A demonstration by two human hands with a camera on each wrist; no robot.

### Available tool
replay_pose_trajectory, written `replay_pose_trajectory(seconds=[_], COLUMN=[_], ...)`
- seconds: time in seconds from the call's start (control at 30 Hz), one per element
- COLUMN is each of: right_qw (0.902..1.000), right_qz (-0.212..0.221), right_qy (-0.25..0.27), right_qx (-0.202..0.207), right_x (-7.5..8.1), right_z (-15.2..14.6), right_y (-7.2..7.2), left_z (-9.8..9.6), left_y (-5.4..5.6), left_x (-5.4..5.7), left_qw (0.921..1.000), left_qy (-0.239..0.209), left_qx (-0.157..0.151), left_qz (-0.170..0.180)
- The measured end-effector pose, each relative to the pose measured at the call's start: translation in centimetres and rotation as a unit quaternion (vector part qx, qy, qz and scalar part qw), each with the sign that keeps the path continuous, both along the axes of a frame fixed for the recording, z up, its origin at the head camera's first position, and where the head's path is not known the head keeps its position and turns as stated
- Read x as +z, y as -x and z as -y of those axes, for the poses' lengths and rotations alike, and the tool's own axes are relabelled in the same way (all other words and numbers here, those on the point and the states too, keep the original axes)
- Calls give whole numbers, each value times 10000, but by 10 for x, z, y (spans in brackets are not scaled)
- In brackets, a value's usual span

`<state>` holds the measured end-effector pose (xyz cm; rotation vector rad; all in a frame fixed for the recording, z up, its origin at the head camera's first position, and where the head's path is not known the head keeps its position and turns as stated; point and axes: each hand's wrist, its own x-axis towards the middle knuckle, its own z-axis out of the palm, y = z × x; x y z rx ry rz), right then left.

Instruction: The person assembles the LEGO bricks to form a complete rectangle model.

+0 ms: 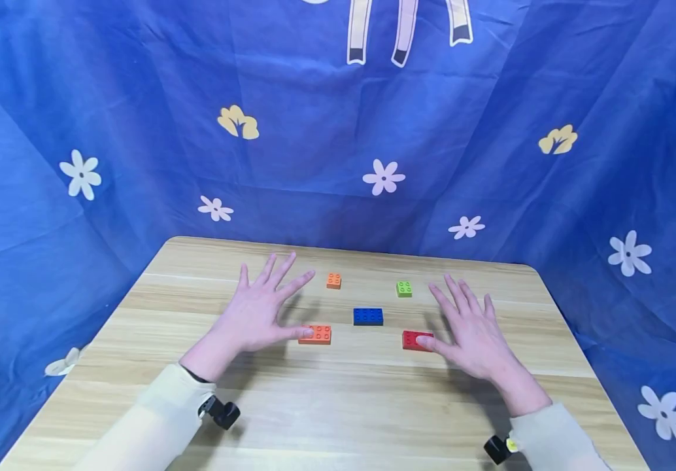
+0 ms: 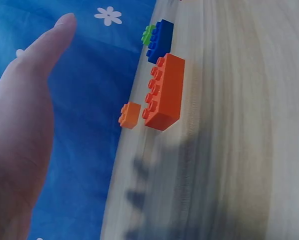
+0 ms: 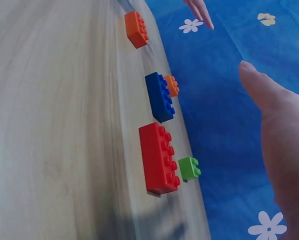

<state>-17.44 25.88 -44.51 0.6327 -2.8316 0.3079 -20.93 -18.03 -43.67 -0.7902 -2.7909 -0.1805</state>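
My left hand hovers over the left part of the table, fingers spread, its thumb overlapping the larger orange brick in the head view. In the left wrist view that thumb stands apart from the bricks. On the other side my right hand is also spread in the air, thumb in front of the red brick. Between the hands lies a blue brick. Farther back sit a small orange brick and a small green brick. Both hands hold nothing.
The bricks lie apart on a light wood-grain table. Behind it and along both sides hangs a blue curtain printed with flowers. A small black camera is strapped to the left wrist, another to the right.
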Motion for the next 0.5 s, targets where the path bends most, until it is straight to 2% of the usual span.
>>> replay_pose_trajectory(seconds=[0.17, 0.5], right_qw=[9999, 9990], right_qz=[-5, -124], right_qy=[30, 221], right_qx=[127, 380], right_x=[-4, -18], right_z=[0, -2], right_y=[-2, -4], left_z=[-2, -3], left_y=[-3, -4], left_x=[-5, -16], left_qw=[9999, 9989], left_qy=[-68, -371], left_qx=[-9, -220], left_qz=[144, 207])
